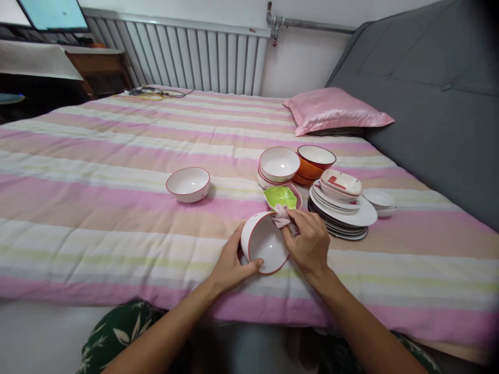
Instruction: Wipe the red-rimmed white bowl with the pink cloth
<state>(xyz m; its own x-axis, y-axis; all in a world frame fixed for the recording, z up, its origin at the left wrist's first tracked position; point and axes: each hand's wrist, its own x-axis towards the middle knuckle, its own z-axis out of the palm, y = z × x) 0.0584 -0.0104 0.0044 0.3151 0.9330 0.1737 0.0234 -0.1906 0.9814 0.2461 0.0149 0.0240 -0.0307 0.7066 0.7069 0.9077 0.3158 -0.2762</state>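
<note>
A white bowl with a red rim (268, 246) is tilted on its side above the bed's front edge. My left hand (233, 265) grips it from the left, thumb over the rim and fingers behind the wall. In my right hand (310, 239) is a bunched pale pink cloth (281, 216), pressed on the bowl's upper right rim. Just beyond the cloth lies a green leaf-shaped dish (280, 197). Another red-rimmed white bowl (189, 185) stands alone upright to the left.
Stacked red-rimmed bowls (279, 164), orange bowls (312, 169), a pile of plates (368, 212) with rectangular dishes (342, 183) on top, and small white dishes (379, 200) stand on the striped bedspread (117, 208). A pink pillow (335, 109) and cables (156, 93) lie farther back.
</note>
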